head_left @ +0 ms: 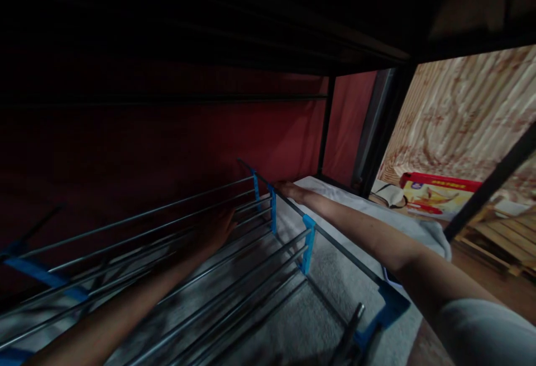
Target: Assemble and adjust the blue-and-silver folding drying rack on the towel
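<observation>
A metal rack (pixel 251 274) with blue plastic joints lies on a grey-white cloth (pixel 330 260) inside a dark frame. My left hand (pixel 220 229) reaches over the rack's bars near its middle, its fingers dim; whether it grips a bar is too dark to tell. Stretched to the rack's far end, my right hand (pixel 288 189) is beside the long side rail near a blue joint. Its fingers are partly hidden and small, so its hold is unclear.
Black frame posts (pixel 325 126) and a low dark top surround the rack, with a red wall (pixel 285 131) behind. To the right are a red and yellow box (pixel 441 196), a wooden pallet (pixel 502 237) and a patterned curtain (pixel 473 109).
</observation>
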`<state>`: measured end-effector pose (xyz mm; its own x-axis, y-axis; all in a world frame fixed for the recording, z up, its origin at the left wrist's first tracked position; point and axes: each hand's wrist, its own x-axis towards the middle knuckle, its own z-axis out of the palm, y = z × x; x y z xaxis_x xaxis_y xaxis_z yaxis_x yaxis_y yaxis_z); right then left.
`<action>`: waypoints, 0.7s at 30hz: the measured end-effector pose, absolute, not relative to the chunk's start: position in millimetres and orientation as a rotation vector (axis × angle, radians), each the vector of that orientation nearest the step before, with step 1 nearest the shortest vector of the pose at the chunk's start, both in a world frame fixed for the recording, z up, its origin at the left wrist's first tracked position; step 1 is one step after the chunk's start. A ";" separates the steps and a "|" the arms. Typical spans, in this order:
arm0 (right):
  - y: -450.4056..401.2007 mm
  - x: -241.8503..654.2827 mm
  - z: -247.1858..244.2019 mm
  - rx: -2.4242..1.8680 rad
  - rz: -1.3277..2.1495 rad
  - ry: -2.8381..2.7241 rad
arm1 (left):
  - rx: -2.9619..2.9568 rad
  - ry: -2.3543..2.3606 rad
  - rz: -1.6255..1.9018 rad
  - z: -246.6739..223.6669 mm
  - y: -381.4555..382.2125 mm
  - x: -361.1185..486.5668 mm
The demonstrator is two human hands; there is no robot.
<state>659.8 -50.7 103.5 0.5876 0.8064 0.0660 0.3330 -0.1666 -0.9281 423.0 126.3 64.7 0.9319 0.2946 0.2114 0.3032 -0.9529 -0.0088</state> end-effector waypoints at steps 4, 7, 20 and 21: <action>-29.8 658.1 96.0 -1.804 0.582 -0.930 | -3.081 -0.447 -0.312 61.2 130.3 433.3; -24.2 659.4 89.3 -1.819 0.596 -0.931 | -3.107 -0.409 -0.364 63.8 130.5 433.1; -24.5 664.2 80.8 -1.849 0.605 -0.975 | -3.244 -0.386 -0.497 69.5 140.0 434.4; -24.5 663.5 81.2 -1.858 0.601 -0.978 | -3.259 -0.388 -0.487 71.2 138.8 434.0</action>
